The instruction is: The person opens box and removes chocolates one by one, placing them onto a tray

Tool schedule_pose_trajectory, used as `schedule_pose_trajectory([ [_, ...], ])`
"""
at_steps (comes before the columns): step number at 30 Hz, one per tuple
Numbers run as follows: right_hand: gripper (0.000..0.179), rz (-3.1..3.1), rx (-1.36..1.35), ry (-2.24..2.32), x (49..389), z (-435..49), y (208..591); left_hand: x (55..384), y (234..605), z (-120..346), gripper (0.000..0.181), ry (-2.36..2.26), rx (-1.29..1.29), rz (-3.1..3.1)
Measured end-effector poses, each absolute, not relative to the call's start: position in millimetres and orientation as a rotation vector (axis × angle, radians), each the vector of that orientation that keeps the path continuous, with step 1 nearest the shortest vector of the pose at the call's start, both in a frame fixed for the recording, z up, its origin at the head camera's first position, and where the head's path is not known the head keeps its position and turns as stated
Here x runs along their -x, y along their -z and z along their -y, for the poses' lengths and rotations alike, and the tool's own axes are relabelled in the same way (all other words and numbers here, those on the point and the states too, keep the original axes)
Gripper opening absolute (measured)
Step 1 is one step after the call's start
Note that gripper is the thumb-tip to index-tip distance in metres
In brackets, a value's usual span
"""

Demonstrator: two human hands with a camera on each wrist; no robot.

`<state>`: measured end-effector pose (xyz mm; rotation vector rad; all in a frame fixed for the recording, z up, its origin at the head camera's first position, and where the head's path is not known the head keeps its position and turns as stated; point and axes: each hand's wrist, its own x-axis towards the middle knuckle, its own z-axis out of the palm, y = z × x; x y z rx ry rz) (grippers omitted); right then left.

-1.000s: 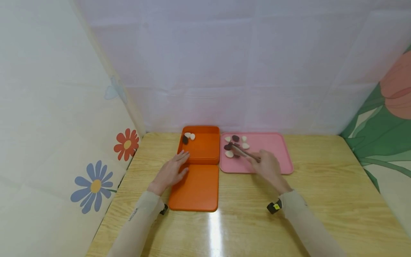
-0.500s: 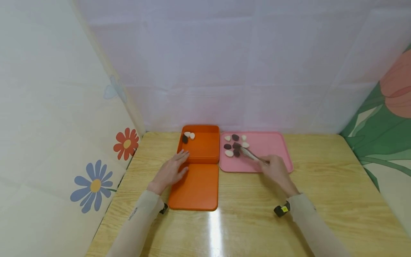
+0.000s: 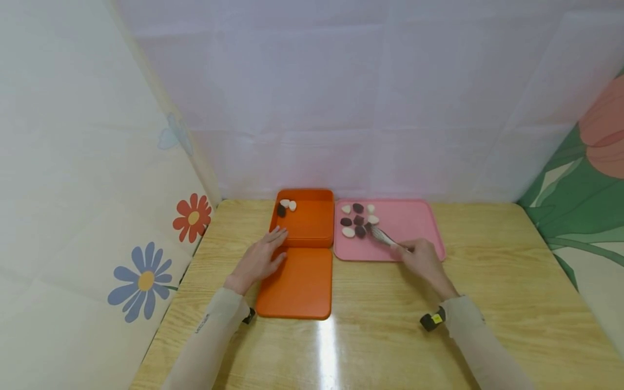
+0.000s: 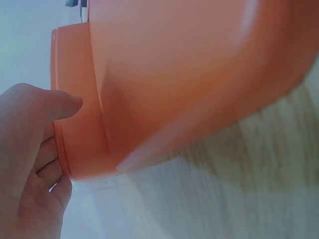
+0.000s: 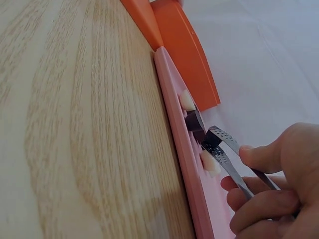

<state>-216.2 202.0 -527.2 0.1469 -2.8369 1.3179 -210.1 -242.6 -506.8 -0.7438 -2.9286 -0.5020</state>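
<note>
My right hand [image 3: 423, 260] grips metal tongs [image 3: 382, 236] with perforated ends, over the pink tray [image 3: 414, 216]. In the right wrist view, the tongs [image 5: 227, 157] have a dark piece [image 5: 211, 138] between their tips. Several white and dark chocolate-like pieces lie on the tray's left half, among them a dark one [image 3: 358, 208] and a white one [image 3: 348, 232]. My left hand [image 3: 258, 261] rests at the front left corner of the orange box [image 3: 312, 219], its fingers mostly straight. In the left wrist view, the thumb [image 4: 65, 104] lies by the box's wall [image 4: 77, 134].
Inside the box, two white pieces [image 3: 292, 206] and a dark one [image 3: 281, 210] sit at the back left. A flat orange lid [image 3: 296, 284] lies in front of the box on the wooden table [image 3: 375, 319]. Printed cloth [image 3: 312, 108] hangs behind the table.
The tongs have drawn right and toward me, away from the left pieces, and a dark piece is now at their tips. My left hand stays in place.
</note>
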Motion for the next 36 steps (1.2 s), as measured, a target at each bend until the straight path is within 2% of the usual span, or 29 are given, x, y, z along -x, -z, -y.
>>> schedule_pose_trajectory([
  [36, 0.038, 2.901, -0.08, -1.19, 216.3, -204.5, 522.5, 211.2, 507.6, 243.6, 0.062, 0.476, 0.746, 2.937],
])
